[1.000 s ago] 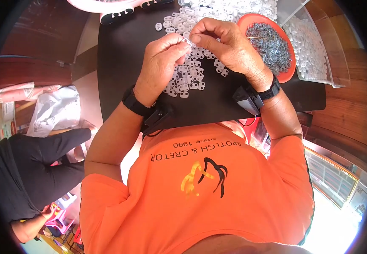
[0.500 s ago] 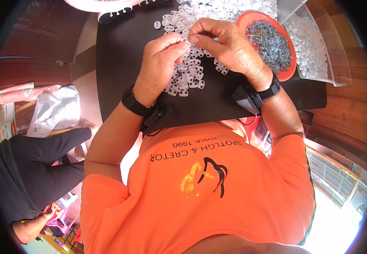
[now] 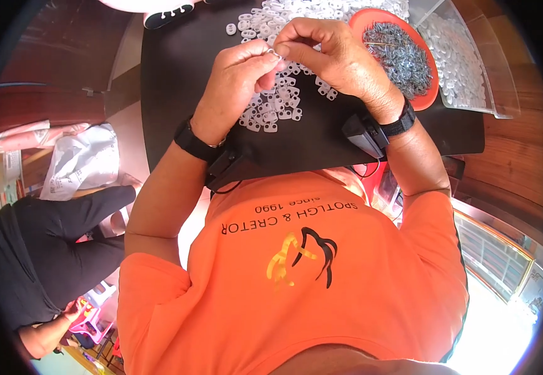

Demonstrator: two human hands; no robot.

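Note:
Above the dark table (image 3: 190,81), my hands meet fingertip to fingertip. My left hand (image 3: 237,78) pinches a small white plastic piece (image 3: 276,54) between thumb and index finger, with most of it hidden. Thumb and index finger of my right hand (image 3: 340,59) are pressed together at the same piece; whatever sits between them is too small to make out. Just below the hands lies a loose group of flat white two-holed pieces (image 3: 271,112). Behind them spreads a larger pile of white oval pieces (image 3: 262,24). Beside my right hand is an orange plate (image 3: 433,94) heaped with small grey metal-looking parts (image 3: 403,62).
A clear plastic bin (image 3: 503,114) full of white pieces stands at the right of the table. A pink-and-white object with black soles (image 3: 166,15) rests at the far left edge. Another person in black trousers (image 3: 65,250) is at the left, near a white plastic bag (image 3: 82,162).
Both hands have shifted slightly, and my right fingertips have closed in on the white piece. The whole view has moved a little, so the table appears higher.

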